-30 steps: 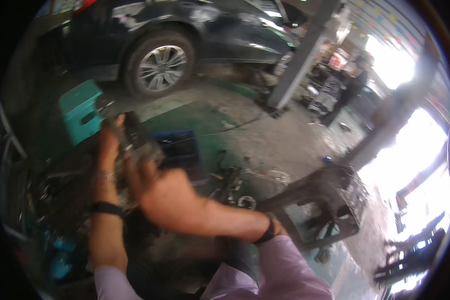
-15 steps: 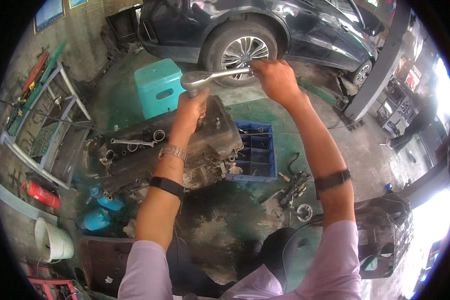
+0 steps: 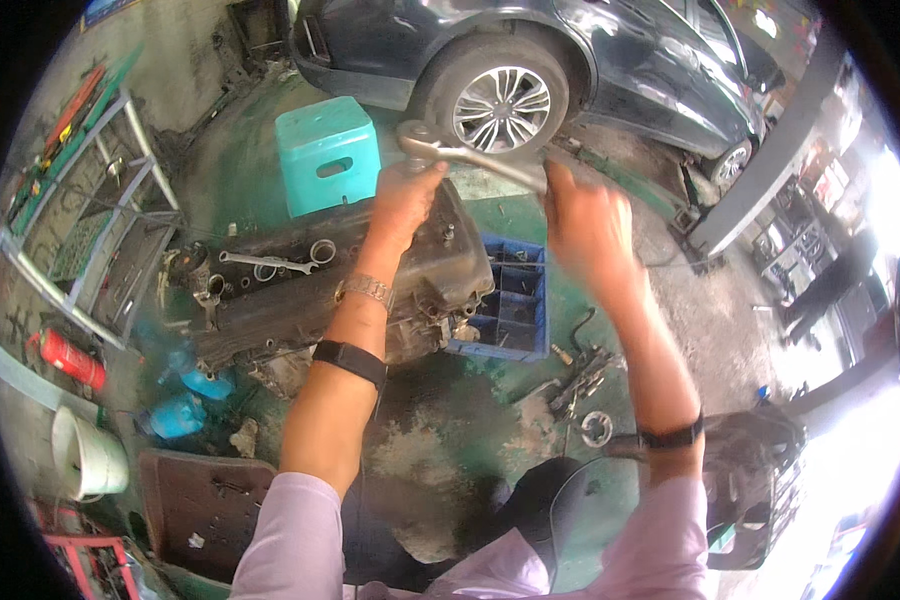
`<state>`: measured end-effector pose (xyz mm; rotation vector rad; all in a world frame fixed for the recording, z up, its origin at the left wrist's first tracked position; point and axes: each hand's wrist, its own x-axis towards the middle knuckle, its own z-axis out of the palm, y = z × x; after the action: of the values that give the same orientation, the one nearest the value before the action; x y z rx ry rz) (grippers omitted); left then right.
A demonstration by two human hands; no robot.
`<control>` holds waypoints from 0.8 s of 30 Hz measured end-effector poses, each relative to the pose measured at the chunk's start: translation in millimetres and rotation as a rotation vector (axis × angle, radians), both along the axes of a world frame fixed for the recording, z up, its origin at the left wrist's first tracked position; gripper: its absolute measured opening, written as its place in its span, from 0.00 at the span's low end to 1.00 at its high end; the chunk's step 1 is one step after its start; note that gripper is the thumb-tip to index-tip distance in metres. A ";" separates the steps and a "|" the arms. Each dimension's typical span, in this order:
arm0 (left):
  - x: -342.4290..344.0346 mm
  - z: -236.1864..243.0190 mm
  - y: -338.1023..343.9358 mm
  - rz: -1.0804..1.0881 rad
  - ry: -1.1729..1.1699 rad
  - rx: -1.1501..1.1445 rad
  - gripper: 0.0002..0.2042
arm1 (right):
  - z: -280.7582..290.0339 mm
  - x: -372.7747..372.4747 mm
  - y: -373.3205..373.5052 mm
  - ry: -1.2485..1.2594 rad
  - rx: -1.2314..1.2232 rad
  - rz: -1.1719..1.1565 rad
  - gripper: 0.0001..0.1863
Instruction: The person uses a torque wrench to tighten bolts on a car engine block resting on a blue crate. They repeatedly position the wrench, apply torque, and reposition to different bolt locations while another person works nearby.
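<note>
My left hand (image 3: 405, 200) rests on the far top of a grimy engine block (image 3: 300, 300) and touches the ring head of a long metal wrench (image 3: 465, 158). My right hand (image 3: 585, 225) is closed around the other end of that wrench, which lies level between both hands above the block. A second wrench (image 3: 265, 262) lies on the block's left part.
A teal plastic stool (image 3: 328, 152) stands beyond the block, a blue crate (image 3: 515, 300) to its right. A dark car with a silver wheel (image 3: 502, 108) is parked behind. Loose metal parts (image 3: 580, 385) lie on the green floor; a red extinguisher (image 3: 70, 360), a white bucket (image 3: 85, 455) and a metal rack (image 3: 90, 220) are at left.
The view has tilted down from the floor and chair toward the engine block. Both hands carried the wrench lower, and my left hand has come to its ring end.
</note>
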<state>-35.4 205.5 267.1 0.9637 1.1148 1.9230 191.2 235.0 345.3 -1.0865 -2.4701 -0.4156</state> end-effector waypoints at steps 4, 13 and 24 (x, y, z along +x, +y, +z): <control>1.3 -8.8 4.4 0.119 0.364 -0.079 0.12 | -22.5 17.8 -111.8 -0.168 0.214 0.201 0.35; -4.3 -1.9 -8.1 0.077 0.157 -0.032 0.18 | 3.7 16.4 -122.4 -0.021 0.213 0.448 0.29; 1.7 -7.7 0.1 0.078 0.156 -0.041 0.14 | -3.4 -58.3 107.6 0.107 0.277 0.150 0.07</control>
<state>-33.7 205.6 259.4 1.0768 1.2927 1.9047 132.9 342.6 341.9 -0.7856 -2.2968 -0.6153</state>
